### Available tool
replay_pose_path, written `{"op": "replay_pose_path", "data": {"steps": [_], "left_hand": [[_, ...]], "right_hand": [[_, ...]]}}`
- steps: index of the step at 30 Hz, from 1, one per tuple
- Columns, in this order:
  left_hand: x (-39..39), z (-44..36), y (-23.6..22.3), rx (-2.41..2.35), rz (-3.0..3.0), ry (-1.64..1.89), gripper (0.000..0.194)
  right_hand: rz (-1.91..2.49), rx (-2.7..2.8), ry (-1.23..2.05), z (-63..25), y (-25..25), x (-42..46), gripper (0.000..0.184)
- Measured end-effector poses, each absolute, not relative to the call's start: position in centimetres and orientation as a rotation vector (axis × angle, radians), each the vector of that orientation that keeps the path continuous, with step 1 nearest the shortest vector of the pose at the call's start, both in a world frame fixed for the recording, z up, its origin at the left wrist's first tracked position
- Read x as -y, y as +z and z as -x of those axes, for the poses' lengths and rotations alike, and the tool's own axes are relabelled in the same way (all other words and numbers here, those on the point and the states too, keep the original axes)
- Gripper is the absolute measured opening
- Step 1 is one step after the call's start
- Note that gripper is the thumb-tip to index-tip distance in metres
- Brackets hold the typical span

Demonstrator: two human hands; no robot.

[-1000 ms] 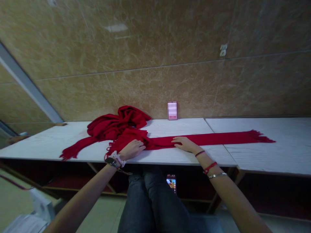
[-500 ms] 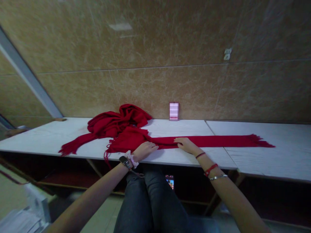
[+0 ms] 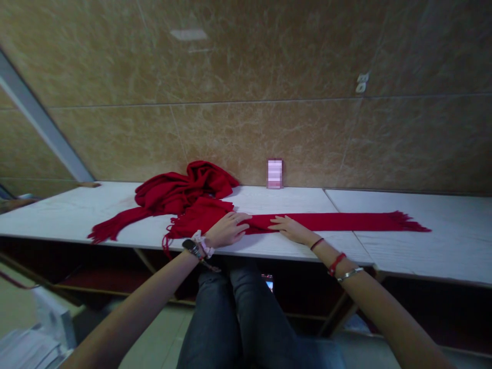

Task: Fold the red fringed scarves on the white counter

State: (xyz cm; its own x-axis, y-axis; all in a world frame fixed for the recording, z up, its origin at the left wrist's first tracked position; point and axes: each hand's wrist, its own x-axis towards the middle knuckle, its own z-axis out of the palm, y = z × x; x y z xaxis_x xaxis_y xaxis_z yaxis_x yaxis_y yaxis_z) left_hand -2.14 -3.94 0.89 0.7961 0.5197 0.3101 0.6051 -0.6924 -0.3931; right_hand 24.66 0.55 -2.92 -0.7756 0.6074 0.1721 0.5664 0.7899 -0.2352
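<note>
A long red scarf (image 3: 346,221) lies stretched along the white table (image 3: 277,246), its fringed end at the right. My left hand (image 3: 226,229) rests on the scarf near its bunched left part, fingers laid flat over the cloth. My right hand (image 3: 287,228) lies flat on the scarf just to the right, fingers stretched toward the left hand. Both wrists wear bands. Behind the left hand a heap of red scarves (image 3: 180,192) sits against the wall, with a fringed tail (image 3: 109,228) trailing left.
A small pink striped box (image 3: 274,173) stands against the marble wall at the back. A second white table (image 3: 423,230) adjoins on the right. My legs in dark trousers are under the table edge, with a lit phone (image 3: 269,282) below. Pale papers lie on the floor at left.
My left hand has slid right along the scarf, closing the gap to my right hand. The right hand has shifted slightly left. The view has tilted a little.
</note>
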Motion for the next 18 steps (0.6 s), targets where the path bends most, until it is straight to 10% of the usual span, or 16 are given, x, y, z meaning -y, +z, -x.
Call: {"op": "replay_pose_path", "data": {"steps": [18], "left_hand": [[4.0,4.8,-1.1,0.996,2.484,0.083,0.035]], "right_hand": [[0.879,2.570,0.303,-25.1,-3.6,-1.2,0.035]]}}
